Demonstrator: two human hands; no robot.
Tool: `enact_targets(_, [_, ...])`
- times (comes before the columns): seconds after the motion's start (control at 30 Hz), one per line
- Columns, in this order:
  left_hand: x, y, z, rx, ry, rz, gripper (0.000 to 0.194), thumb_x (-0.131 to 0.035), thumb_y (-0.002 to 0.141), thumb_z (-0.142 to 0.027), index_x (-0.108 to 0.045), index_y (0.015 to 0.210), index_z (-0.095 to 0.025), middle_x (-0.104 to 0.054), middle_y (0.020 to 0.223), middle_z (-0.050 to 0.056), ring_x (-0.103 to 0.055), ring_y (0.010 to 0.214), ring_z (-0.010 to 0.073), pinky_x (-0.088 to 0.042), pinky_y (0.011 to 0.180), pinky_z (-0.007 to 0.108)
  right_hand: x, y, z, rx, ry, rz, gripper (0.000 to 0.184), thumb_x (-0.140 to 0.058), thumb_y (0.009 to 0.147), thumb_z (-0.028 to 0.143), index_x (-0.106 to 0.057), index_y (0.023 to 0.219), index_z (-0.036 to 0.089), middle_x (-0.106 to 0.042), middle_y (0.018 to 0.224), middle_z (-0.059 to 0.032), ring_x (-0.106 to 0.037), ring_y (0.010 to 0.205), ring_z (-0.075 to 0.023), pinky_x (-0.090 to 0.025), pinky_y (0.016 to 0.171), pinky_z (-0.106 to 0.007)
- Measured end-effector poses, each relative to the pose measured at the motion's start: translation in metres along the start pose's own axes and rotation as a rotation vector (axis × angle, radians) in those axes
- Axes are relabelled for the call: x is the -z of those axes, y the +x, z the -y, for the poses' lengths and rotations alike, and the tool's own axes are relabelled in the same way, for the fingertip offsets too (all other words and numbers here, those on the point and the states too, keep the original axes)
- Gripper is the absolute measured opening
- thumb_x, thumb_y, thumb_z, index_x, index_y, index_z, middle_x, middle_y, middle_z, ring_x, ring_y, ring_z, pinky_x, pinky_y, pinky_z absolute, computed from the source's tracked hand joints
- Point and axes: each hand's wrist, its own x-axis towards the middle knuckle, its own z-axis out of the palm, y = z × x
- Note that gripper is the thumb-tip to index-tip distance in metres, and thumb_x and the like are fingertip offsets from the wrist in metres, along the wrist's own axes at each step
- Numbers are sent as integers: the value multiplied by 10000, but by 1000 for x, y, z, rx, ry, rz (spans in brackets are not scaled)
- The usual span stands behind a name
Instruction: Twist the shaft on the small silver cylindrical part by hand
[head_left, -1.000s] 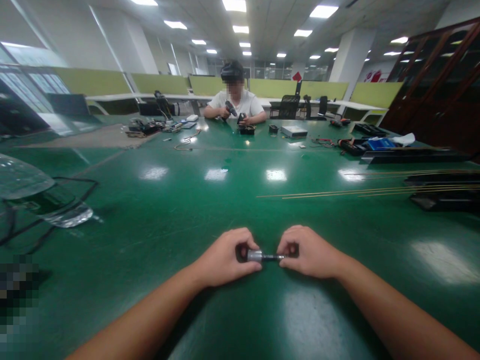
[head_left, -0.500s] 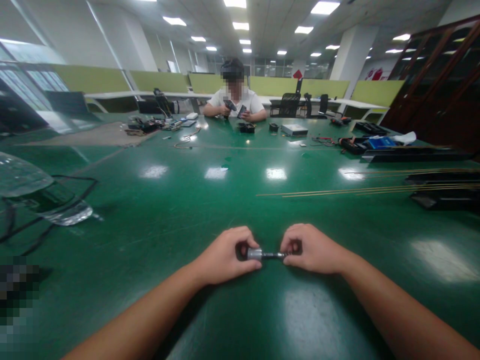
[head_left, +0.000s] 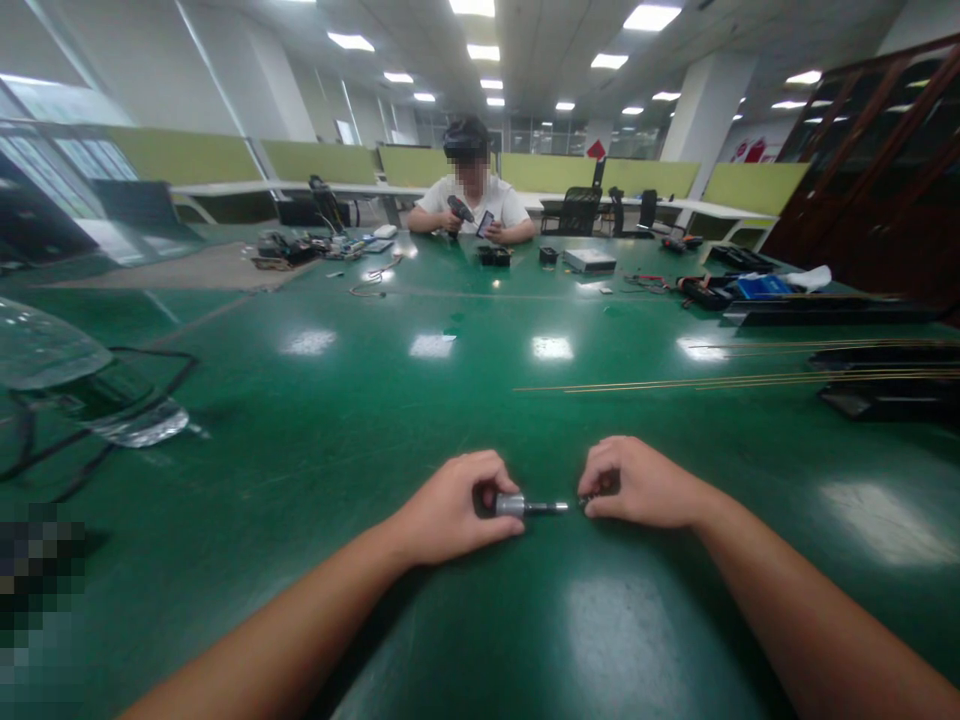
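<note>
1. Toward the near edge of the tabletop (head_left: 360,400), midway across, we see two hands; the left hand (head_left: 463,508) pinches one silver cylinder (head_left: 510,505) with one dark rod (head_left: 541,508) pointing right.
2. The right hand (head_left: 641,485), just off the rod's tip, pinches one tiny shiny piece (head_left: 584,499), mostly hidden.
3. Near the left edge: one clear bottle (head_left: 45,345), cut off, its label (head_left: 112,395) too blurred for us to read.
4. At the far edge, one person (head_left: 504,207) holds a drill (head_left: 460,208).

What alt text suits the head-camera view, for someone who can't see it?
A person's left hand grips a silver cylinder with a thin dark shaft at a green table, while the right hand, just beyond the shaft's tip, pinches a small piece too tiny to identify. Across the table is another person holding a drill-like tool.
</note>
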Motion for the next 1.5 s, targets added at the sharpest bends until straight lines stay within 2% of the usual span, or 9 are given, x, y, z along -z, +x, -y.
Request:
enact_targets(0.23, [0, 0, -1, 17, 10, -12, 209, -771, 727, -276, -625, 824, -162, -601, 812, 4, -548, 734, 147, -408, 671, 249, -16, 7, 14, 52, -42, -54, 37, -749, 754, 233, -742, 778, 206, -684, 728, 8, -608, 717, -145, -404, 868, -341])
enact_targets(0.33, [0, 0, -1, 24, 29, -40, 194, -762, 718, -240, -606, 803, -162, -584, 795, -1, -543, 725, 145, -401, 660, 247, -21, 8, 17, 61, -54, -140, 41, -740, 768, 215, -742, 806, 199, -675, 735, -2, -598, 731, -155, -406, 821, -331])
enact_targets(0.5, [-2, 1, 1, 4, 39, -34, 193, -752, 728, -227, -600, 830, -167, -575, 816, -1, -538, 730, 144, -399, 661, 249, -26, 10, 22, 111, -19, -125, 41, -742, 776, 221, -739, 814, 204, -670, 719, 3, -593, 714, -151, -404, 794, -319])
enact_targets(0.63, [-4, 1, 2, -17, 48, -55, 170, -738, 743, -221, -613, 845, -167, -581, 833, 11, -549, 762, 155, -406, 679, 256, -43, 18, 32, 107, -31, -227, 39, -725, 791, 219, -725, 822, 196, -676, 775, -9, -590, 753, -155, -391, 760, -305])
enact_targets(0.77, [-3, 1, 0, -46, 21, -69, 183, -729, 772, -274, -638, 887, -164, -603, 862, 27, -570, 796, 165, -429, 715, 268, -55, 23, 35, 107, -73, -269, 33, -708, 808, 226, -724, 829, 204, -676, 785, -15, -576, 762, -159, -373, 729, -303])
enact_targets(0.93, [-2, 1, 0, 64, -53, -53, 204, -589, 908, -349, -662, 917, -158, -640, 797, 26, -591, 725, 144, -445, 673, 248, -54, 21, 32, 106, -74, -298, 72, -706, 825, 275, -724, 850, 210, -675, 805, -22, -576, 788, -167, -385, 734, -306])
enact_targets(1.13, [-1, 0, 0, 71, -26, -26, 196, -705, 793, -292, -660, 935, -164, -643, 785, 11, -592, 691, 142, -443, 646, 237, -48, 16, 30, 83, -13, -274, 180, -751, 741, 241, -722, 915, 203, -669, 846, -37, -587, 808, -182, -423, 733, -300])
enact_targets(1.5, [-2, 1, -2, 53, 30, -26, 189, -740, 724, -237, -645, 873, -170, -631, 798, 9, -583, 728, 155, -423, 659, 243, -55, 19, 29, 118, -8, -275, 65, -716, 765, 188, -694, 824, 202, -677, 770, -4, -581, 759, -163, -386, 769, -323])
